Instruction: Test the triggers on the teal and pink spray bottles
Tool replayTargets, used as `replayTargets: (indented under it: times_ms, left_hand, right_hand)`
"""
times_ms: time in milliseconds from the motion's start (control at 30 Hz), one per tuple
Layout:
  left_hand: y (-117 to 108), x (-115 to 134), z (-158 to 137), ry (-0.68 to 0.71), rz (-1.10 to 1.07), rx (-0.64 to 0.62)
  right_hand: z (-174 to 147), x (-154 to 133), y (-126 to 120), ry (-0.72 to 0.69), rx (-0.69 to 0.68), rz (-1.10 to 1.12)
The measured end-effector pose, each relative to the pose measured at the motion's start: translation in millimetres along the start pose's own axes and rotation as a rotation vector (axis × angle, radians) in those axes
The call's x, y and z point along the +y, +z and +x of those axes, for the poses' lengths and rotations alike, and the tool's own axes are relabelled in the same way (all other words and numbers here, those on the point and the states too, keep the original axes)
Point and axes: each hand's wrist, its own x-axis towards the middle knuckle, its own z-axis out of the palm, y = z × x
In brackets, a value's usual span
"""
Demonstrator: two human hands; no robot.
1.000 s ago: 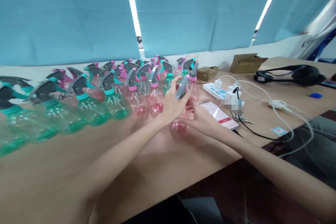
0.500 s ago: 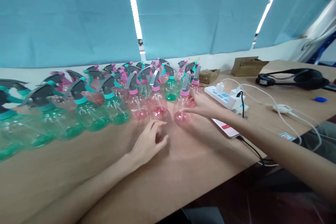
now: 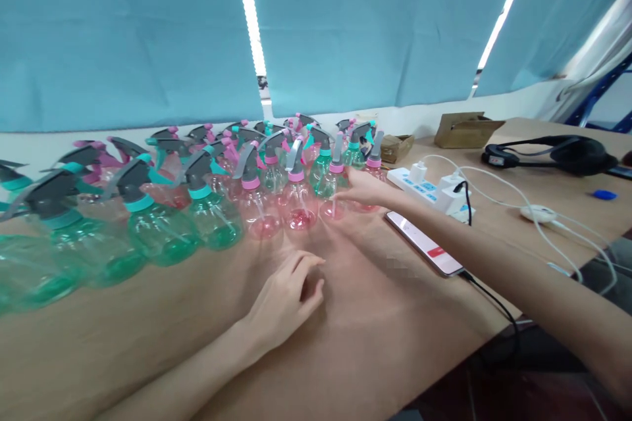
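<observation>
My right hand (image 3: 363, 187) has its fingers round the side of a pink spray bottle (image 3: 332, 209) with a pink collar and grey trigger. That bottle stands upright just right of another pink spray bottle (image 3: 299, 200). My left hand (image 3: 289, 293) rests on the table in front of the bottles, fingers loosely curved and apart, with nothing in it. Further left in the front row stand a pink spray bottle (image 3: 261, 214) and several green ones, among them a green spray bottle (image 3: 217, 220). Behind my right hand is one more pink spray bottle (image 3: 374, 168), partly hidden.
More spray bottles crowd behind the front row. To the right lie a phone (image 3: 424, 243) on a black cable, a white power strip (image 3: 412, 184) with chargers, and a white round device (image 3: 538, 213). Farther off are a cardboard box (image 3: 464, 131), a black headset (image 3: 567, 152) and a blue cap (image 3: 605, 195).
My right hand has moved the pink spray bottle back and slightly left, in beside the front row. My left hand sits lower in the view, farther from the bottles.
</observation>
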Motion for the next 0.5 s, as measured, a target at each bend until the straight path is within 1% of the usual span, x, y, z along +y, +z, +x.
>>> replayTargets:
  times_ms: [67, 133, 200, 300, 367, 400, 433, 500]
  left_hand:
    - [-1, 1, 0, 0.0, -0.01, -0.004]
    - [-1, 1, 0, -0.008, -0.014, -0.006]
    - [-1, 0, 0, -0.022, -0.015, -0.008]
    - [-1, -1, -1, -0.029, -0.01, -0.006]
    - [0, -2, -1, -0.02, -0.003, 0.001]
    - [0, -2, -1, -0.017, 0.002, 0.004]
    - [0, -3, -1, -0.017, 0.007, 0.007]
    - [1, -3, 0, -0.02, 0.018, 0.011]
  right_hand:
    - [-1, -2, -2, 0.0, -0.01, 0.007]
    - [-7, -3, -8, -0.013, -0.013, 0.018]
    - [-16, 0, -21, -0.022, 0.003, 0.046]
    - [-34, 13, -48, 0.005, 0.041, 0.194]
    - [-44, 28, -62, 0.067, 0.031, 0.259]
    - [-48, 36, -66, 0.148, 0.044, 0.293]
    - [-49, 45, -67, 0.214, 0.082, 0.298]
    - [-48, 61, -60, 0.273, 0.203, 0.21]
